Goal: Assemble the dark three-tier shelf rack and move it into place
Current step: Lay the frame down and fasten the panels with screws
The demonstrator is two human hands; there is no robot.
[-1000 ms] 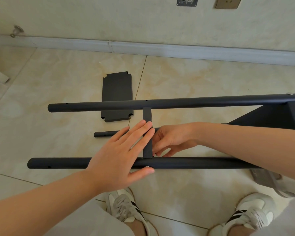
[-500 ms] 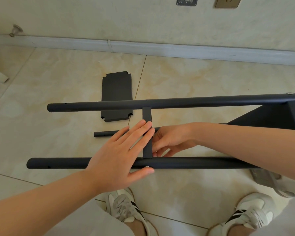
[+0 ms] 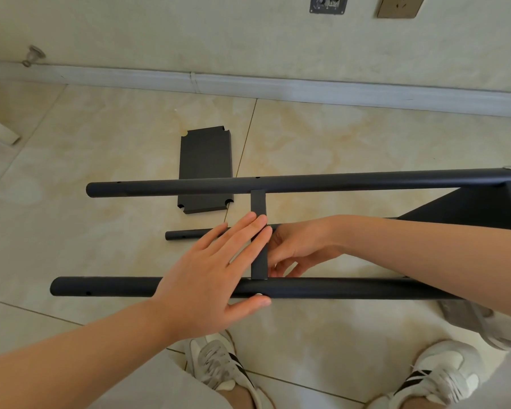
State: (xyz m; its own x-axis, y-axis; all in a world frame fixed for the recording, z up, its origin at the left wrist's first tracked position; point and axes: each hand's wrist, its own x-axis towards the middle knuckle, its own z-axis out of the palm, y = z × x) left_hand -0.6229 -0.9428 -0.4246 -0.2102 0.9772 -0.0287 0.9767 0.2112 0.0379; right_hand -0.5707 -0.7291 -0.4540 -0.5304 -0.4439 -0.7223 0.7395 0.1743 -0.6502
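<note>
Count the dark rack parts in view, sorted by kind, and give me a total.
Poles: 3 (far pole, near pole, thin pole)
Shelf panels: 3 (loose panel, middle panel, end panel)
Total: 6

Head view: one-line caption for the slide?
Left hand pressed flat over the near pole and edge-on shelf panel; right hand curled at the panel's other side.

Rack on its side. Near tube (image 3: 106, 287) and far tube (image 3: 160, 187) lie parallel, middle shelf (image 3: 258, 202) edge-on between them, end shelf (image 3: 469, 208) at right. Loose shelf panel (image 3: 205, 160) flat on tile beyond.
</note>
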